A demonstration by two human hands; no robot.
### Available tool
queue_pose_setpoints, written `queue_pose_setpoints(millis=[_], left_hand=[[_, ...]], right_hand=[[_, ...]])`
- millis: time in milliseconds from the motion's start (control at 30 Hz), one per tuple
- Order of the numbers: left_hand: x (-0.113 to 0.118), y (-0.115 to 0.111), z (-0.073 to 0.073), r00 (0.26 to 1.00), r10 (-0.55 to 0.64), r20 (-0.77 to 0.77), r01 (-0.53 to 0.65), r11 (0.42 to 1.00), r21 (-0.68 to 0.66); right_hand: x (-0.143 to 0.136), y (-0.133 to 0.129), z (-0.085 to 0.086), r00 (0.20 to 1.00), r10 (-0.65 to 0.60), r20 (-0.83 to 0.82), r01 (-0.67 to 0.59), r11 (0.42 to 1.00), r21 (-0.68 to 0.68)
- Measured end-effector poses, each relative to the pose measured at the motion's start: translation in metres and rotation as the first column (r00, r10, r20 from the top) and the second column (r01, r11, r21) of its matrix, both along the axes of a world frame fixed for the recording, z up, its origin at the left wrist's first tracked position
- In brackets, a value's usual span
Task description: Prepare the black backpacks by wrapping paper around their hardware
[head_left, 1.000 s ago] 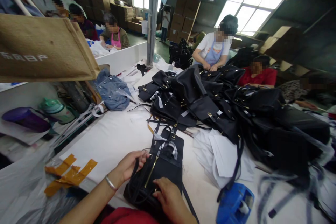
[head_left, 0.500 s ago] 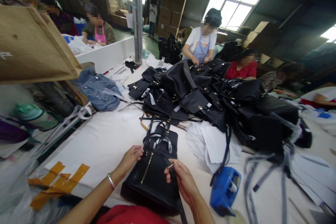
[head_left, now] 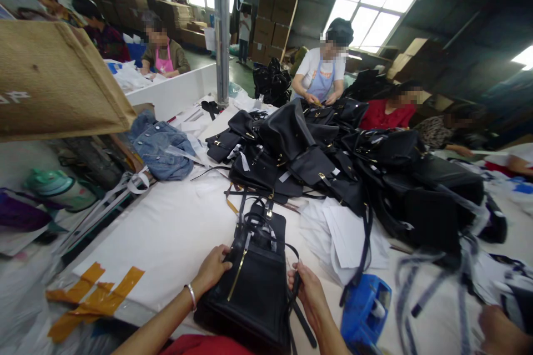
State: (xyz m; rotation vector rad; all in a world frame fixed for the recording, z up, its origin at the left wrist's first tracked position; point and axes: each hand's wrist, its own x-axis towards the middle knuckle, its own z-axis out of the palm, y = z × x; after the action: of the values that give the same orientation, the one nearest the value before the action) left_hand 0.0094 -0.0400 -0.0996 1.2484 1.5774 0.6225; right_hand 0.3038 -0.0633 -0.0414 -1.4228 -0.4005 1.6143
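Note:
A black backpack (head_left: 254, 288) lies on the table in front of me, its brass zipper facing up and its flap spread away from me. My left hand (head_left: 212, 270), with a silver bracelet at the wrist, grips the bag's upper left edge, thumb on top. On the other side, my right hand (head_left: 307, 291) is closed around a thin black strap (head_left: 296, 283) beside the bag's right edge. The strap's lower part hangs past my fingers. Fingertips of the right hand are partly hidden behind the strap.
Black bags (head_left: 291, 138) are heaped beyond. Right of my hand stand a blue tape dispenser (head_left: 366, 310) and white paper sheets (head_left: 350, 233). A denim piece (head_left: 162, 147) lies left. Another person's blurred hand (head_left: 502, 330) enters at lower right. Several people work around the tables.
My left hand has come down onto the bag's left edge. My right hand has moved right, off the bag's front, drawing the strap out to the side. Another person's hand has appeared at lower right.

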Motion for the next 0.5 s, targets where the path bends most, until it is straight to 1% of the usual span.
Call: queue_pose_setpoints(millis=[67, 100, 167, 233, 333, 433, 467, 500], left_hand=[[0.001, 0.0, 0.0, 0.998, 0.018, 0.055, -0.017, 1.0, -0.012], [0.001, 0.0, 0.0, 0.996, 0.032, 0.083, -0.03, 0.999, -0.018], [0.0, 0.0, 0.0, 0.989, 0.067, 0.134, -0.063, 0.997, -0.036], [-0.001, 0.0, -0.003, 0.98, 0.111, 0.165, -0.103, 0.993, -0.058], [-0.003, 0.0, -0.01, 0.968, 0.167, 0.187, -0.155, 0.985, -0.08], [-0.004, 0.001, -0.016, 0.957, 0.192, 0.22, -0.175, 0.98, -0.094], [-0.004, 0.001, -0.017, 0.953, 0.194, 0.234, -0.175, 0.98, -0.1], [-0.003, 0.002, -0.016, 0.949, 0.195, 0.249, -0.173, 0.979, -0.108]], right_hand=[[0.005, 0.0, -0.008, 0.999, -0.033, -0.013, 0.033, 0.999, -0.023], [0.007, -0.001, -0.008, 0.998, -0.042, -0.052, 0.041, 0.999, -0.018], [0.012, -0.002, 0.0, 0.983, -0.048, -0.175, 0.055, 0.998, 0.032], [0.019, -0.002, 0.015, 0.948, -0.057, -0.312, 0.101, 0.987, 0.127], [0.038, 0.003, 0.047, 0.895, -0.116, -0.43, 0.238, 0.941, 0.241], [0.064, 0.011, 0.077, 0.862, -0.188, -0.471, 0.363, 0.878, 0.313], [0.073, 0.013, 0.082, 0.864, -0.209, -0.458, 0.387, 0.857, 0.339], [0.08, 0.014, 0.085, 0.878, -0.229, -0.421, 0.393, 0.846, 0.359]])
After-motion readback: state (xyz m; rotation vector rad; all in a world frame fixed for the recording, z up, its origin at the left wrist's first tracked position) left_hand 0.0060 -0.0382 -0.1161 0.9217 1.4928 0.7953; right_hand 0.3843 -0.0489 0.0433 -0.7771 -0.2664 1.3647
